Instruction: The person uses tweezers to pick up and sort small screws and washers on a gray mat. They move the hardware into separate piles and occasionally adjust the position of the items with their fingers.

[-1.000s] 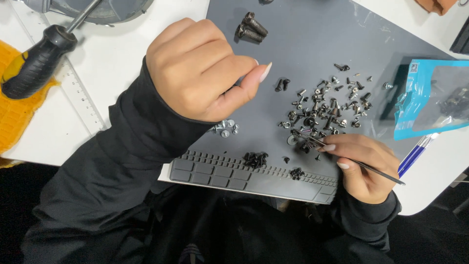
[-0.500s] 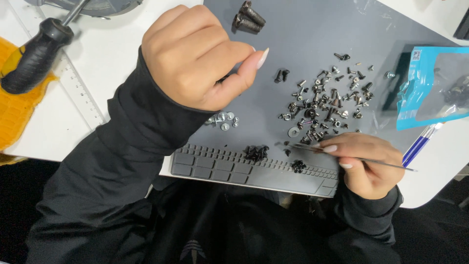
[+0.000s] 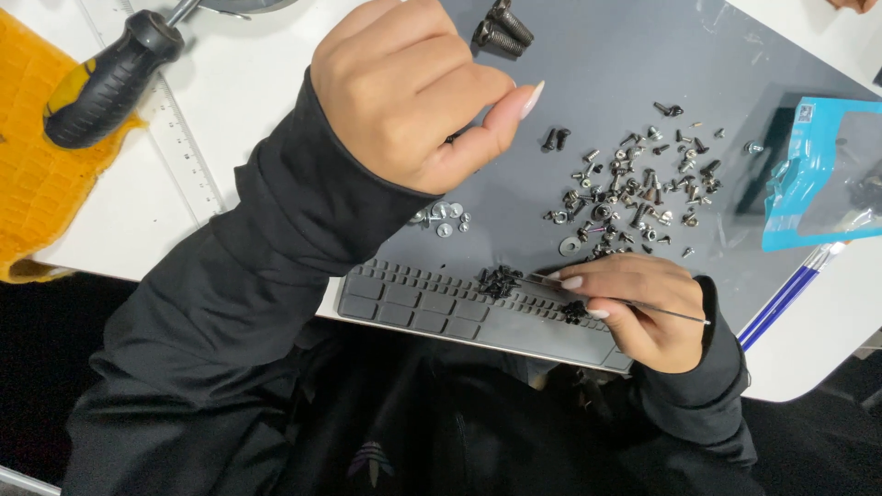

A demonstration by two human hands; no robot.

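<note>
We see right hand (image 3: 643, 308) low on grey mat (image 3: 597, 64), grip pinched shut on thin tweezers (image 3: 606, 301). Tweezers lie flat, long way left to right, tip pointing left at small black screw heap (image 3: 497, 279), almost touching. Big screw pile (image 3: 634, 193) sits just above right hand. Left hand (image 3: 413, 92) raised, fingers curled; cannot tell if it holds anything. Half second ago tweezer tip was nearer big pile; now it sits at small heap.

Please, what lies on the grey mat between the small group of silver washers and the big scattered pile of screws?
In the head view, between the silver washers and the screw pile, the grey mat is bare.
</note>
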